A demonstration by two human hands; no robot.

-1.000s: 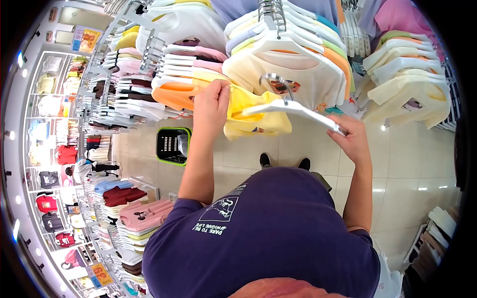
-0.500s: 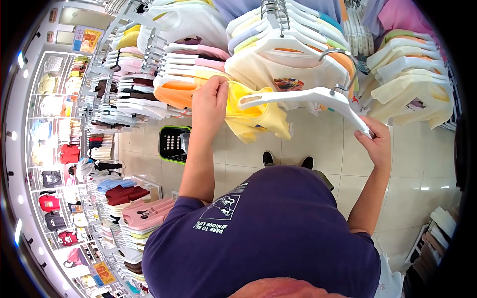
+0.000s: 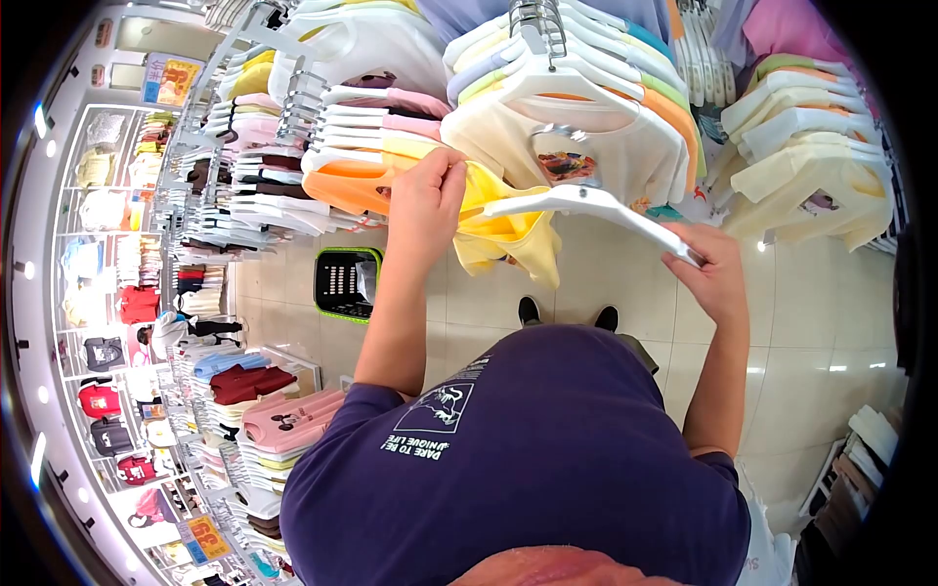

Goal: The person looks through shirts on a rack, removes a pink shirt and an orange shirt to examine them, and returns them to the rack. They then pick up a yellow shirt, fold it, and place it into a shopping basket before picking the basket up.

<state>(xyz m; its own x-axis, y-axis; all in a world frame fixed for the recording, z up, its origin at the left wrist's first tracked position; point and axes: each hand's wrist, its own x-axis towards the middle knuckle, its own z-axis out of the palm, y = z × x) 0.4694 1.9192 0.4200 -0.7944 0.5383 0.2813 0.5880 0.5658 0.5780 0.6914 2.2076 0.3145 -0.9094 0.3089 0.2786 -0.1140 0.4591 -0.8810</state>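
Note:
My left hand (image 3: 427, 198) is closed on the shoulder of a yellow shirt (image 3: 523, 246), which hangs down from it with its neck opening turned to the right. A white hanger (image 3: 596, 202) is gripped at its right end by my right hand (image 3: 707, 269). The hanger's left end reaches into the shirt's opening, and its metal hook, blurred, points up. Just behind them hangs a cream shirt (image 3: 625, 146) with a printed picture, at the front of a row on hangers. An orange shirt (image 3: 342, 184) hangs beside my left hand.
A black basket with a green rim (image 3: 344, 314) stands on the tiled floor (image 3: 479, 337) to the left. More shirts (image 3: 821, 186) hang on the right. Folded pink shirts (image 3: 293, 420) lie at the lower left, and a low stack of clothes (image 3: 850, 469) is at the lower right.
The hanger has moved left and tilted, its left end now inside the shirt's opening. My right hand came left with it, while my left hand shifted slightly right with the yellow shirt.

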